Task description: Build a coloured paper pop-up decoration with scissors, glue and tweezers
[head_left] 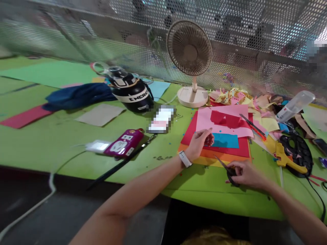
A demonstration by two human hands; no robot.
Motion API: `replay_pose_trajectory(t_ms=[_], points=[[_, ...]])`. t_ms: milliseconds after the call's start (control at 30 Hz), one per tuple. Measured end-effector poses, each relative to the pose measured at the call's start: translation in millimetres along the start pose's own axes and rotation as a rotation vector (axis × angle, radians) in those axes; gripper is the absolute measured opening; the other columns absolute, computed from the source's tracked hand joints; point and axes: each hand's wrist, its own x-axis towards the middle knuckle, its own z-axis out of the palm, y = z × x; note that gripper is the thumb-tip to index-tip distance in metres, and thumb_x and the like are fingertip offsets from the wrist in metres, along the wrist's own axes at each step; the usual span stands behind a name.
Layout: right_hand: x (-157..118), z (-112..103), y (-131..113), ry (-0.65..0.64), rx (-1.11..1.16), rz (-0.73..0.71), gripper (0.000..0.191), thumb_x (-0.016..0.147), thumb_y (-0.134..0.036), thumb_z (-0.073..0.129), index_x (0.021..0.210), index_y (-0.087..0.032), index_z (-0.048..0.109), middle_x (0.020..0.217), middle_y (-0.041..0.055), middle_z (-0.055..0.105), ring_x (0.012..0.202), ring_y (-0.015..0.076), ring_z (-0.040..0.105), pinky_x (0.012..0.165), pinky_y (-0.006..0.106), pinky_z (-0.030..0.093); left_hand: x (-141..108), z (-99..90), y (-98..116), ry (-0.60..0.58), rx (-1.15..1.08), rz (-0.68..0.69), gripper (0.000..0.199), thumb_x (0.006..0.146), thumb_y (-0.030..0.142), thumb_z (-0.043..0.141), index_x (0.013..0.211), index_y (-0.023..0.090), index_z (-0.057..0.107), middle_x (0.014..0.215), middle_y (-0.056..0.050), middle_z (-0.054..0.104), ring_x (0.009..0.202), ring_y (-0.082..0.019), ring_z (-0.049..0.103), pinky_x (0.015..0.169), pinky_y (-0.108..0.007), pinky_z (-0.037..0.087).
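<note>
My left hand [196, 146], with a white watch on its wrist, is closed on a small red paper piece [209, 140]. That piece hangs over a blue paper strip [227, 140]. In my right hand [242, 173] is a pair of black-handled scissors [232, 174], its blades pointing up and left toward the left hand. Under both hands lie stacked sheets: pink paper [204, 117], red paper [189, 136] and orange paper [242, 159]. A folded red paper piece [224, 119] rests on the pink sheet, beside another pair of scissors with orange handles [255, 128].
Behind the paper stands a white fan [190, 51]. A black bottle [134, 93], a phone [161, 119] and a purple power bank [124, 143] are to the left. Right of the stack lie paper scraps [237, 97], a yellow glue gun [287, 160] and a clear bottle [295, 105].
</note>
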Motion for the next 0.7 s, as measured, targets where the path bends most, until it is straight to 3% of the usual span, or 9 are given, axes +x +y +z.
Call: replay_pose_trajectory(t_ms=[233, 533, 700], points=[[7.3, 3.8, 11.5, 0.043, 0.175, 0.115, 0.035, 0.074, -0.044, 0.071, 0.097, -0.019, 0.064, 0.055, -0.0077, 0.049, 0.044, 0.008, 0.044, 0.044, 0.021, 0.032, -2.5, 3.6, 2.2, -0.042, 0.004, 0.044, 0.046, 0.073, 0.056, 0.07, 0.055, 0.016, 0.058, 0.049, 0.0, 0.057, 0.045, -0.009, 0.049, 0.049, -0.023, 0.039], [3.1, -2.7, -6.9, 0.058, -0.008, 0.038, 0.028, 0.074, -0.036, 0.07, 0.093, -0.017, 0.063, 0.056, -0.0063, 0.051, 0.05, 0.0089, 0.044, 0.047, 0.02, 0.03, 2.7, -0.4, 2.9, 0.024, -0.07, 0.055, 0.039, 0.069, 0.051, 0.074, 0.061, 0.016, 0.061, 0.057, 0.0, 0.06, 0.048, -0.009, 0.053, 0.05, -0.022, 0.043], [-5.2, -11.1, -8.0, 0.105, 0.002, 0.062, 0.027, 0.073, -0.039, 0.071, 0.086, -0.018, 0.061, 0.055, -0.0074, 0.048, 0.05, 0.0081, 0.041, 0.048, 0.021, 0.027, 8.6, -4.8, -1.0, 0.067, -0.074, 0.057, 0.039, 0.067, 0.051, 0.075, 0.062, 0.015, 0.061, 0.058, 0.0, 0.061, 0.051, -0.009, 0.055, 0.051, -0.021, 0.044]])
